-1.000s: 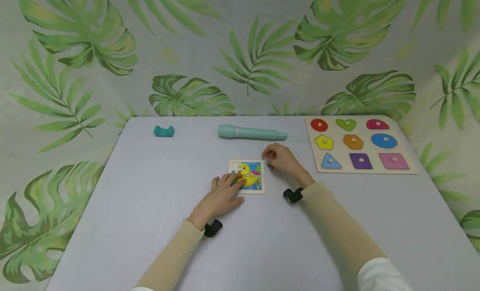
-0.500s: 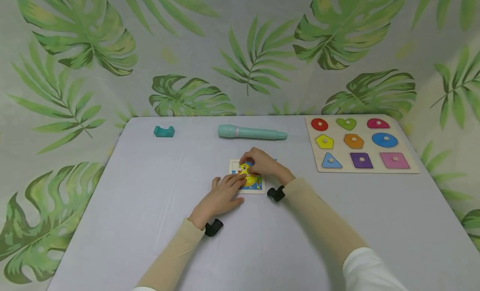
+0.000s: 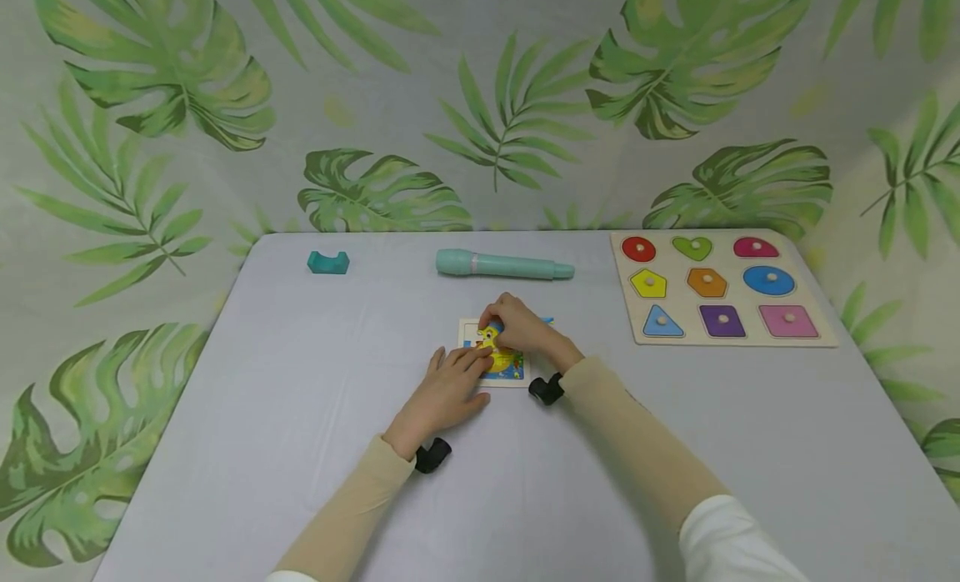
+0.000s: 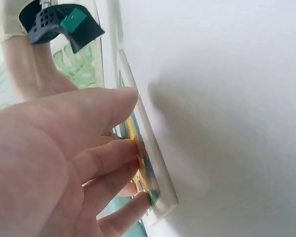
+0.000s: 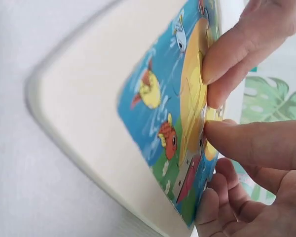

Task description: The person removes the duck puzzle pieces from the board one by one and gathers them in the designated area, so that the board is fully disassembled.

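Observation:
A small square duck jigsaw puzzle (image 3: pixel 514 383) in a pale wooden frame lies flat at mid-table. My left hand (image 3: pixel 446 392) rests on its left part with fairly straight fingertips on the yellow duck; in the left wrist view its thumb is by the frame's edge (image 4: pixel 160 173). From the right, my right hand (image 3: pixel 527 328) reaches over the puzzle's top. Its thumb and curled fingers pinch a puzzle piece at the duck's head (image 5: pixel 210 148), mostly covered by the fingers. Beyond this hand, a blue sliver (image 3: pixel 549 321) shows at the puzzle's upper right, partly hidden.
A mint-green torch-shaped tube (image 3: pixel 510 266) lies behind the puzzle. Back left is a teal U-shaped block (image 3: pixel 328 263). At the back right lies a wooden shape board (image 3: pixel 750 340) with several coloured knobbed shapes. A leaf-patterned cloth (image 3: pixel 510 107) hangs behind the white table (image 3: pixel 262 382).
My right hand has moved left from beside the puzzle onto its upper part, then stayed there. The left hand has stayed on the puzzle, shifting only slightly.

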{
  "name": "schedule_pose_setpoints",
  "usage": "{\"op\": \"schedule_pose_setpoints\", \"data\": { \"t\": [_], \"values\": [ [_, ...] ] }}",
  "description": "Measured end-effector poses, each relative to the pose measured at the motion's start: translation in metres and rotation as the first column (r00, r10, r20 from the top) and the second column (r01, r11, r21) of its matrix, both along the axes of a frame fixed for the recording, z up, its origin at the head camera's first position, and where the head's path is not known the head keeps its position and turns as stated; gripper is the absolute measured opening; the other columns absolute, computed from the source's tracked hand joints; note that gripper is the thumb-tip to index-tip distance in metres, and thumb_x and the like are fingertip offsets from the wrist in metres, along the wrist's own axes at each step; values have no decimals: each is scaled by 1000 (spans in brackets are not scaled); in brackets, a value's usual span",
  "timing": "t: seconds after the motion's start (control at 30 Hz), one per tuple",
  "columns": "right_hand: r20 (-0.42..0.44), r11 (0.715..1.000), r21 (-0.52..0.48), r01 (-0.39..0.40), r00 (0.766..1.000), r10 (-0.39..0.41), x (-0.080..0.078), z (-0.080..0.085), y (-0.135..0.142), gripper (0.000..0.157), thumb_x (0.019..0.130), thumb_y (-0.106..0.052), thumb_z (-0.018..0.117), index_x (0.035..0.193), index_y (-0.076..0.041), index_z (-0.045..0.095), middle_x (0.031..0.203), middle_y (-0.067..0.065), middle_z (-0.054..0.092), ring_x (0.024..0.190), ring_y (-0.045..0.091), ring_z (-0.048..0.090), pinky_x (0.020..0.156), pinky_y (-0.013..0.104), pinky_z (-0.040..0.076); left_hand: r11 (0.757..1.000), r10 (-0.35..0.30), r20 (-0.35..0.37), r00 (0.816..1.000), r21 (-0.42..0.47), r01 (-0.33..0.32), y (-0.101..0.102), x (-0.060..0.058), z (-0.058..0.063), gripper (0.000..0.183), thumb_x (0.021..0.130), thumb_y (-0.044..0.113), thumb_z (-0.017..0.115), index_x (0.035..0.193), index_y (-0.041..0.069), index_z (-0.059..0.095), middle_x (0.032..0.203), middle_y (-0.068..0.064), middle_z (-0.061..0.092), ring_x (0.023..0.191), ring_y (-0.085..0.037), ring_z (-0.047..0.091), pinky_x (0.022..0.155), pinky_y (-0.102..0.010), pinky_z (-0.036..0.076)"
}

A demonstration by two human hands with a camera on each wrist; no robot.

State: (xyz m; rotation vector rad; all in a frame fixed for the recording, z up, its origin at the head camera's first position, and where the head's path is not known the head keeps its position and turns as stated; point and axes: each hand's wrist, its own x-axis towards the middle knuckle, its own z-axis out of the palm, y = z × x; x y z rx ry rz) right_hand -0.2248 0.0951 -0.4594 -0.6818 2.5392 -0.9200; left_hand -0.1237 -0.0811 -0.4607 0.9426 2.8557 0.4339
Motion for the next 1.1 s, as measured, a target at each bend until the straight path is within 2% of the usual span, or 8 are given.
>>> {"op": "schedule_pose_setpoints", "data": {
  "t": [0.17,0.33,0.57,0.7,0.87,0.93,1.1],
  "values": [
    [-38,1000,0,17,999,-16,5,2,0,32,76,9,61,106,-5,65,108,12,52,103,28,47,95,41,39,1000,0,16,1000,11,0,0,-1,1,50,93,27,63,137,6,51,146,-6,41,133,-29,34,106,-62,20],
    [-68,997,-37,75,995,-77,6,0,3,27,83,7,63,109,0,64,104,12,55,96,25,54,89,37,45,1000,4,37,999,9,-5,0,-2,1,52,93,30,63,137,6,50,147,-6,40,134,-29,32,106,-61,19],
    [-48,992,-92,91,994,-96,6,-2,5,20,87,4,61,104,-7,65,99,7,60,92,24,54,87,38,45,1000,-2,32,999,18,1,0,-2,0,52,93,30,63,137,6,50,147,-6,39,133,-29,32,106,-61,20],
    [-15,976,-192,106,994,-111,4,-3,12,17,90,2,59,103,-6,66,96,7,62,89,23,55,85,36,45,1000,-5,26,1000,16,5,1,-2,0,51,93,28,64,136,5,50,147,-7,40,133,-30,33,107,-59,21],
    [72,932,-316,180,983,-166,-2,2,35,17,90,0,59,106,0,66,98,11,62,88,23,56,78,31,46,1000,-10,20,1000,29,10,1,-2,0,50,92,26,64,135,4,51,146,-9,41,132,-32,34,107,-57,22],
    [108,924,-313,221,974,-197,-4,4,48,17,90,-2,60,106,2,66,96,13,62,85,24,55,72,30,46,999,-8,24,1000,32,7,2,-2,0,50,92,25,65,135,4,51,146,-9,41,132,-32,34,107,-57,22],
    [149,928,-227,295,952,-267,-5,9,86,17,91,-4,57,103,5,64,91,14,60,78,25,52,66,31,45,1000,2,37,999,25,-3,1,-1,0,50,93,26,64,135,4,50,147,-9,40,133,-30,33,108,-56,22]
  ]
}}
